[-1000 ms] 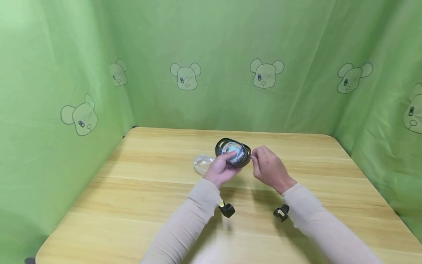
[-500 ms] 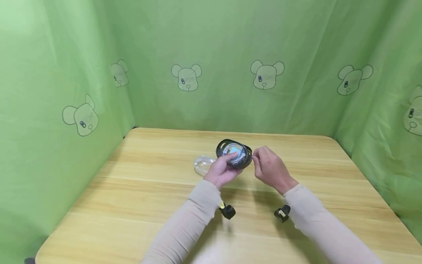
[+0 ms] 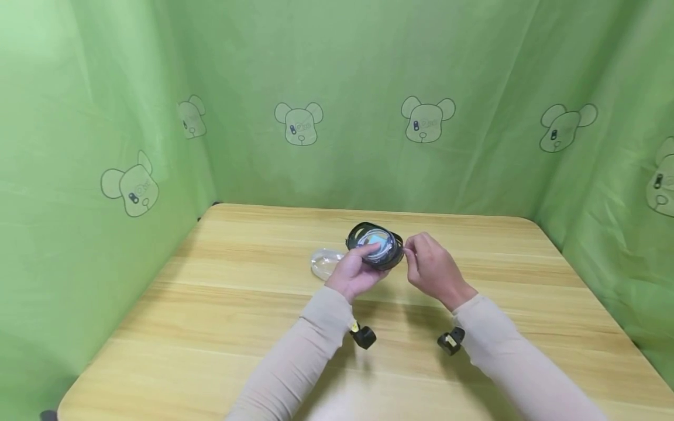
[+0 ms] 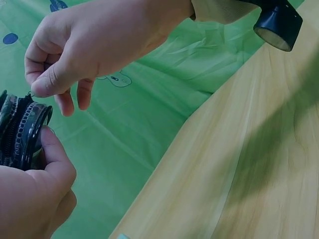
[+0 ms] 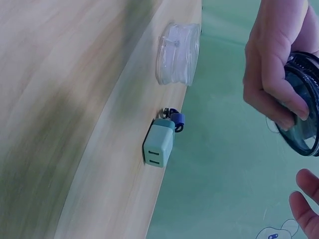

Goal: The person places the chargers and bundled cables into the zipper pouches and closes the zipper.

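My left hand [image 3: 355,275] grips a small dark oval zipper case [image 3: 392,257], its thumb lying over the clear window. Through that window show a coiled pale cable and a light blue piece. In the left wrist view, zipper teeth run round the side of the case [image 4: 20,134]. At its end, the thumb and forefinger of my right hand [image 4: 89,50] pinch the zipper pull [image 4: 30,94]. The right wrist view shows the left hand [image 5: 271,64] round the case [image 5: 304,112], with fingertips of the right hand [image 5: 304,199] below it.
A clear plastic pouch [image 3: 322,264] lies on the wooden table [image 3: 237,327], left of the case. Near it, in the right wrist view, are a light green charger plug [image 5: 158,144] and a small blue item [image 5: 177,120]. Green curtains [image 3: 358,58] surround the table.
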Available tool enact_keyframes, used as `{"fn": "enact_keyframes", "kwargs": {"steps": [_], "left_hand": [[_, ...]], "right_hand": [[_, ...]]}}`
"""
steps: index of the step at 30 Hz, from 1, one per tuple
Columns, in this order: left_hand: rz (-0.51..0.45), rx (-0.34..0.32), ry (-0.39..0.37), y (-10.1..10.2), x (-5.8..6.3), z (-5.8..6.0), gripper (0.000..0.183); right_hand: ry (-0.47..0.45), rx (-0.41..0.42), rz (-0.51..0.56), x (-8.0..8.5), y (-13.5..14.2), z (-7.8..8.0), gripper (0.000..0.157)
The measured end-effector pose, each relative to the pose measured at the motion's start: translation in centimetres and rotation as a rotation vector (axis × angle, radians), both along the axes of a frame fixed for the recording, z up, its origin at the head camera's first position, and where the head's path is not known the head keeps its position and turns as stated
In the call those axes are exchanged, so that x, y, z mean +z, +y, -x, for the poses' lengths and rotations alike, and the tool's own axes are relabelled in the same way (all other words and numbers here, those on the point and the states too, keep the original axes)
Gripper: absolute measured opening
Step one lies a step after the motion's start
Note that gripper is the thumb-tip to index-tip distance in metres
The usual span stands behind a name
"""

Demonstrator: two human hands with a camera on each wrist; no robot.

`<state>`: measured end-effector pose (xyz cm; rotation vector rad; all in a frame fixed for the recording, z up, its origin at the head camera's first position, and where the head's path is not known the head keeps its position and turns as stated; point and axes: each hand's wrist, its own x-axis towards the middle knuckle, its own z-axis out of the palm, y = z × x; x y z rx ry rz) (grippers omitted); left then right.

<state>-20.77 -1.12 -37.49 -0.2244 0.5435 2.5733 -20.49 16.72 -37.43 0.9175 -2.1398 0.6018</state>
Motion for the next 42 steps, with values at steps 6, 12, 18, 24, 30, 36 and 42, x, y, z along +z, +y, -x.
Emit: {"fn": "enact_keyframes", "kwargs": {"steps": [6,12,18,24,30,36,42], "left_hand": [[-0.016,0.005,-0.041,0.1,-0.1,0.1,0.049],[0.003,0.031,-0.052,0.1,-0.2,0.1,0.051],[-0.008,0.051,-0.06,0.1,-0.5,0.0,0.052],[-0.028,0.094,-0.066,0.3,-0.5,0.0,0.052],[-0.038,0.129,-0.064,0.5,-0.2,0.0,0.054],[-0.014,0.183,-0.075,0.8,-0.1,-0.3,0.078],[-0.01,0.183,-0.077,0.9,0.0,-0.3,0.084]], "right_hand": [[0.002,0.012,0.004,0.1,0.0,-0.3,0.007],[0.016,0.028,0.01,-0.2,-0.1,-0.5,0.007],[0.056,0.05,0.023,-0.6,-0.2,-0.7,0.008],[0.094,0.072,0.01,-0.7,-0.6,-0.7,0.008],[0.126,0.087,0.003,-0.9,-1.1,-0.8,0.007],[0.136,0.092,0.017,-1.0,-1.4,-0.8,0.008],[0.165,0.098,0.045,-1.2,-1.7,-0.7,0.009]]}}
